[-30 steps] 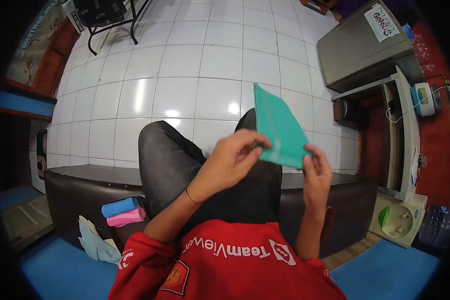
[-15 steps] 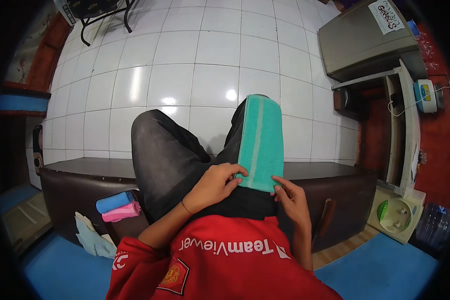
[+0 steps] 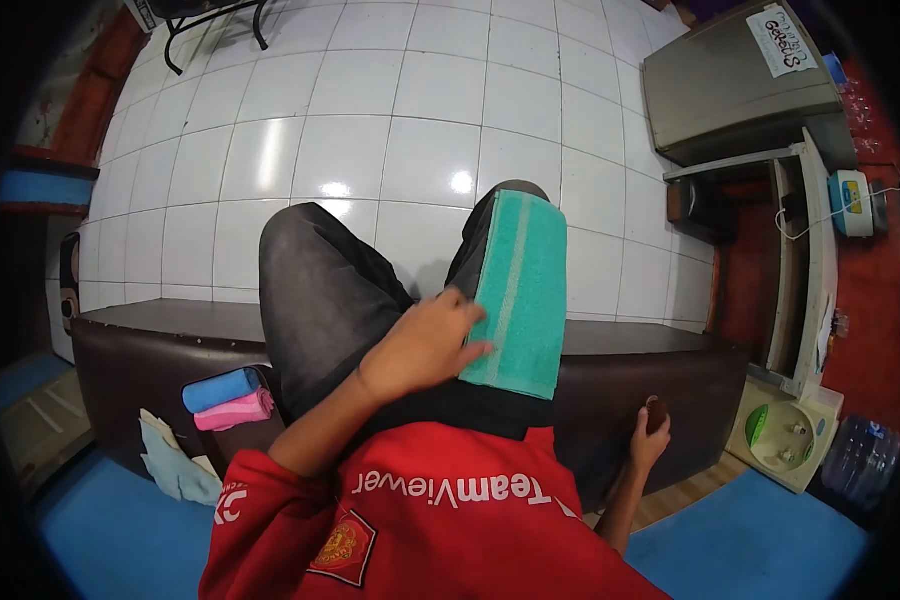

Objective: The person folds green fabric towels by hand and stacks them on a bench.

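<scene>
Teal terry towel with pale stripe (image 3: pixel 530 290) flat on right thigh (image 3: pixel 473 250), left hand (image 3: pixel 420 345) at its side edge.
Left grip wide, thumb over the towel, blurry, contact can't tell; right hand (image 3: pixel 652 437) has narrow grip round brown object (image 3: pixel 656 413), mostly hidden, by dark brown leather-look worktop (image 3: pixel 130 370); rolled blue cloth (image 3: pixel 220 390) and pink cloth (image 3: pixel 234 409) left.

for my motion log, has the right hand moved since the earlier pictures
yes, rightward across the dark bench: the right hand has left the green towel and is now at the brown object
</scene>
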Available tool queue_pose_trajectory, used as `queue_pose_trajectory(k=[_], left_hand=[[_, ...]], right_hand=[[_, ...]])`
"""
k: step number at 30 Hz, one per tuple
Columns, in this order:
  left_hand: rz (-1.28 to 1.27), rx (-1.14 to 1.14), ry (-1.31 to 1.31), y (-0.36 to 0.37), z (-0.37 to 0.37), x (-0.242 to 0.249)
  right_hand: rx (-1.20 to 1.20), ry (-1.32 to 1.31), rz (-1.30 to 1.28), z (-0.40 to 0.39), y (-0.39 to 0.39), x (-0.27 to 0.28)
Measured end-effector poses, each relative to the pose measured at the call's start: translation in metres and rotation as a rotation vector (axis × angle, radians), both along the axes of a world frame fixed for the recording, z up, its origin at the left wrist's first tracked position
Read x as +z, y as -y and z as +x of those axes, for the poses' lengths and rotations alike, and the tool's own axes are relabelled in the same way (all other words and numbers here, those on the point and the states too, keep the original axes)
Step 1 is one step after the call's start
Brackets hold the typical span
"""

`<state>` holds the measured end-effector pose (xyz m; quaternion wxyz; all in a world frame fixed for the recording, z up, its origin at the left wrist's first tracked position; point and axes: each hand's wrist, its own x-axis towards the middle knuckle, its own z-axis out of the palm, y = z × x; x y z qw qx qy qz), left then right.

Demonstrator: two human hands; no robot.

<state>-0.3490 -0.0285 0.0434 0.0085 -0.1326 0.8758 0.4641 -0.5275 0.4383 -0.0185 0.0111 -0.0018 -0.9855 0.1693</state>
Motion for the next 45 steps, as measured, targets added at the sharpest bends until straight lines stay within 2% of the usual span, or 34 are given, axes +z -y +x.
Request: queue_pose_trajectory(k=[2,3,5,7,9,13,16,18,23,25,27,29,30,32,34,36,38,39,41,45], left_hand=[[0.140,0.124,-0.064,0.015,-0.034,-0.031],[0.248,0.208,-0.053,0.024,-0.055,-0.044],[0.185,0.423,-0.191,0.036,-0.095,-0.090],[0.115,0.537,-0.183,0.049,-0.132,-0.121],[0.097,0.554,-0.158,0.053,-0.155,-0.127],[0.073,0.528,-0.071,0.056,-0.174,-0.141],[0.133,0.564,-0.050,0.058,-0.176,-0.153],[0.122,0.580,-0.028,0.056,-0.173,-0.153],[0.191,0.599,0.005,0.060,-0.169,-0.142],[0.211,0.608,-0.003,0.059,-0.167,-0.140],[0.202,0.633,-0.008,0.057,-0.166,-0.151],[0.190,0.661,-0.024,0.056,-0.169,-0.154],[0.211,0.667,-0.031,0.054,-0.169,-0.153],[0.230,0.679,-0.039,0.053,-0.168,-0.154],[0.142,0.631,-0.079,0.051,-0.169,-0.158],[0.116,0.638,-0.126,0.047,-0.167,-0.158],[0.090,0.644,-0.175,0.044,-0.167,-0.157],[0.059,0.629,-0.181,0.044,-0.166,-0.157],[0.031,0.619,-0.184,0.044,-0.167,-0.157],[0.064,0.609,-0.201,0.047,-0.168,-0.158]], right_hand=[[-0.112,0.138,0.289,0.016,0.009,0.008],[-0.125,0.071,0.299,0.020,0.013,0.007],[-0.069,0.066,0.299,0.022,0.009,0.007],[-0.023,0.058,0.304,0.025,0.006,0.009],[-0.044,-0.025,0.093,0.030,0.004,0.012],[-0.102,0.091,0.067,0.042,-0.024,0.007],[-0.052,0.116,0.071,0.051,-0.019,0.016],[-0.081,0.235,-0.138,0.049,-0.003,0.026],[-0.022,0.128,-0.190,0.041,0.002,0.006],[0.015,0.081,-0.176,0.040,0.028,0.009],[-0.187,0.287,-0.501,0.035,0.086,0.036],[-0.147,0.420,-0.534,0.028,0.133,0.051],[0.269,0.195,-0.444,0.025,0.144,0.044],[0.390,0.307,-0.576,0.027,0.179,0.055],[0.449,0.457,-0.652,0.027,0.209,0.070],[0.734,0.456,-0.601,0.027,0.233,0.086],[0.910,0.537,-0.351,0.026,0.249,0.102],[0.913,0.539,-0.351,0.026,0.254,0.101],[1.255,0.315,-0.214,0.024,0.261,0.097],[1.362,0.275,-0.156,0.012,0.272,0.090]])
